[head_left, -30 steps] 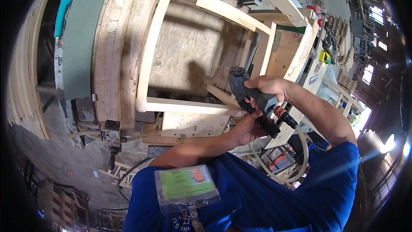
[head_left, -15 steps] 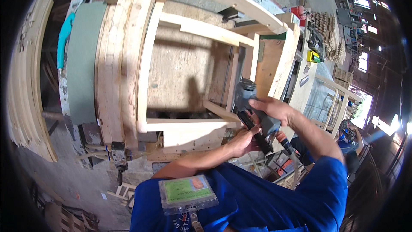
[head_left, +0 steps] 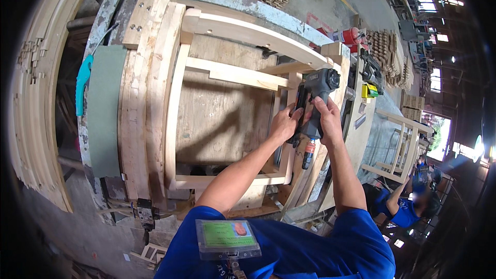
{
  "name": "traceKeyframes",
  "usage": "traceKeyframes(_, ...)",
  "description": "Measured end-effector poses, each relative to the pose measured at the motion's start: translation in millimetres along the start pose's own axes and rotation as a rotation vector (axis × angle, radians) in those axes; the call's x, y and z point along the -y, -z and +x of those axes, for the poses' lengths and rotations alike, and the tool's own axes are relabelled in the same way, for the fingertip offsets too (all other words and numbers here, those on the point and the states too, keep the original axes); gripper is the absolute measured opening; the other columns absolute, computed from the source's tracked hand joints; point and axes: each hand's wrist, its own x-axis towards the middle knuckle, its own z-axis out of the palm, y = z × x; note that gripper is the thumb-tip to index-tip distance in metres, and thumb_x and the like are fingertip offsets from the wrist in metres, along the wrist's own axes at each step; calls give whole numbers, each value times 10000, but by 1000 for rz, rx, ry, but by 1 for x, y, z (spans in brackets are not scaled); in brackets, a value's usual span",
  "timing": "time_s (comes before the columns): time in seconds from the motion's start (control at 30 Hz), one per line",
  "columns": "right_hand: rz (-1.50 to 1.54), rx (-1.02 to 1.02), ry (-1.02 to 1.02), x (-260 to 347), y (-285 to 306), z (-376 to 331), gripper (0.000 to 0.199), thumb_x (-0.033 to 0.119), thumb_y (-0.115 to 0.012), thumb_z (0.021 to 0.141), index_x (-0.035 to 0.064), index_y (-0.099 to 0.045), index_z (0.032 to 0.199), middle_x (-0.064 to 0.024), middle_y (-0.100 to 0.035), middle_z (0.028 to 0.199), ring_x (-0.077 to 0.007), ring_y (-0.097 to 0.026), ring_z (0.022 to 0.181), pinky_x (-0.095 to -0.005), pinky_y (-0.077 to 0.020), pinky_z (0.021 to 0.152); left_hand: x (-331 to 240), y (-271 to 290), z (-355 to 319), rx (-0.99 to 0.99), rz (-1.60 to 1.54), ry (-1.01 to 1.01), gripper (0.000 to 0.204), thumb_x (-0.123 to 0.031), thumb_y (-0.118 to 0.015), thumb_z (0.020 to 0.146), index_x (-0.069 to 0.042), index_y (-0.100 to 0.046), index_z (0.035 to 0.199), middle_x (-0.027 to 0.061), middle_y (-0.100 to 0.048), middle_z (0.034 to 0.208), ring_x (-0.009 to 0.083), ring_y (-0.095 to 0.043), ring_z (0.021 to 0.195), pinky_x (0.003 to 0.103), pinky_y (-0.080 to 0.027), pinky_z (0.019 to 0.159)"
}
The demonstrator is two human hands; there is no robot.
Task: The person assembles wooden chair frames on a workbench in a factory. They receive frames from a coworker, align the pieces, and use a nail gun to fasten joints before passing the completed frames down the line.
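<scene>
I hold a dark grey pneumatic nail gun [head_left: 321,83] over the right end of a pale wooden frame [head_left: 177,103]. My right hand [head_left: 329,120] is closed round its handle, thumb on top. The fingers of my left hand [head_left: 285,124] grip the narrow black magazine on its left side. An orange and black air fitting [head_left: 308,154] hangs from the handle's lower end. The frame lies flat, with a curved rail [head_left: 248,28] along its far side and a straight crossbar [head_left: 232,74] inside. The gun's head hides part of the frame's far right corner.
Left of the frame lie a grey-green board [head_left: 106,113] and a teal-handled tool [head_left: 82,82]. Long wooden strips [head_left: 39,113] are stacked at far left. A yellow-green box [head_left: 369,91] and red fire extinguishers [head_left: 349,36] stand right. Another person [head_left: 403,209] works at lower right.
Both hands have carried the nail gun away from my body, up to the frame's right end. Its head has turned toward the far right. My view has shifted slightly.
</scene>
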Motion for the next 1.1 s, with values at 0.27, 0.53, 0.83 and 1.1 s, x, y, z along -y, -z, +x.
traceKeyframes(0.27, 25, -30, 19, -3, 1, -3, 227, 254, -616, 1050, 52, -603, 1151, -62, -658, 784, -140, -645, 630, -299, -555, 584, -4, 1, 0, 68, 20, 41, 390, -382, -587, 1026, -118, -664, 1302, 232, -746, 1046, 380, -722, 1001, 459, -551, 855)
traceKeyframes(0.53, 128, -50, 206, -25, 7, -36, 276, 201, -580, 1075, 23, -559, 1284, -62, -670, 932, -132, -672, 733, -297, -585, 635, -32, 17, -12, 137, 238, -132, 470, -268, -644, 1005, -54, -570, 1417, 241, -688, 1187, 363, -684, 1104, 438, -527, 931)
traceKeyframes(0.83, 358, -227, 500, -41, -21, -29, 331, 85, -628, 1031, 41, -506, 1335, -64, -656, 1018, -130, -624, 757, -303, -559, 676, -85, 35, 28, 294, 794, -464, 785, -201, -654, 952, -42, -271, 1618, 279, -451, 1517, 456, -507, 1354, 513, -445, 1105)
traceKeyframes(1.1, 507, -426, 562, -47, -48, -6, 281, 113, -561, 1068, 37, -484, 1327, -69, -620, 1133, -106, -566, 716, -284, -533, 632, -103, 37, 45, 298, 894, -533, 745, -220, -667, 950, -105, -338, 1608, 198, -547, 1348, 419, -579, 1204, 489, -482, 1008)
